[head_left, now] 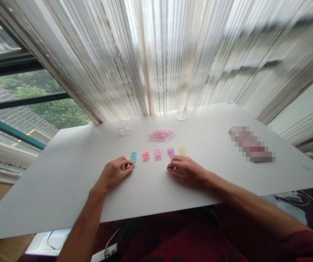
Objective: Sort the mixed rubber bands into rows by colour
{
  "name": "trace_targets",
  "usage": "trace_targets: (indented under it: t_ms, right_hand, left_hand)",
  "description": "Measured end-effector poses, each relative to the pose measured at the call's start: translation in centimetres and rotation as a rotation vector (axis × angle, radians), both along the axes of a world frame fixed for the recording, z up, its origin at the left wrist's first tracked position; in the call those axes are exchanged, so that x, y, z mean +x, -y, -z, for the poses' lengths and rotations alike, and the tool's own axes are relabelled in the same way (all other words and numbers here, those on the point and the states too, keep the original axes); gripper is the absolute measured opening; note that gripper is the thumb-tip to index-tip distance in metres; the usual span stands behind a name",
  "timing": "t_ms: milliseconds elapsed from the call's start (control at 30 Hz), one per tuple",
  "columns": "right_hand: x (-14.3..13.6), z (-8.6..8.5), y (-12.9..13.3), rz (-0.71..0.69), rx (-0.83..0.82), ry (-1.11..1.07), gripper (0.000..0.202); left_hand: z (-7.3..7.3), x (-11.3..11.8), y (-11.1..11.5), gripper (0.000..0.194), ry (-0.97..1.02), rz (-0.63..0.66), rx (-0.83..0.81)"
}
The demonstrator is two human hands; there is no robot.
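Note:
My left hand (117,170) rests on the table with thumb and forefinger pinched together, just below a column of small blue strips (133,157). A tiny pale bit shows at its fingertips, too small to name. Fingers closed, my right hand (185,169) lies below the purple strips (170,153) and yellow strips (183,150), partly covering them; whatever it may hold is hidden. Between the hands are coral-pink strips (145,157) and light pink strips (157,154). Behind these rows lies a loose pile of mixed-colour thin strips (161,135).
The white table (71,174) stands against a striped sheer curtain (145,58). Two clear round dishes or lids (124,129) (181,116) sit near its back edge. A blurred-out flat object (251,143) lies to the right. A power strip (105,253) is below the front edge.

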State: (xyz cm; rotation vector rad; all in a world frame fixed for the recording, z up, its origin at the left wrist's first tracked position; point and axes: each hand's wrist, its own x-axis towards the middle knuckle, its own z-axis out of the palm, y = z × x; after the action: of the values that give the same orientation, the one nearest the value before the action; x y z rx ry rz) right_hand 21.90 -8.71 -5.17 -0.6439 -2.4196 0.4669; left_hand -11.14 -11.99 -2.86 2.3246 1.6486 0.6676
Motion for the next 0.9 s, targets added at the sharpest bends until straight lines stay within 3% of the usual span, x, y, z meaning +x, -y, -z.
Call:
trace_targets:
  t_ms: [633, 900]
  right_hand:
    - [0.02, -0.29, 0.05, -0.004, -0.012, -0.015, 0.015]
    - [0.07, -0.28, 0.04, 0.001, -0.009, -0.021, 0.014]
  left_hand:
    - [-0.24, -0.55, 0.13, 0.018, -0.055, -0.062, 0.062]
    - [-0.34, -0.27, 0.37, 0.017, -0.036, -0.013, 0.086]
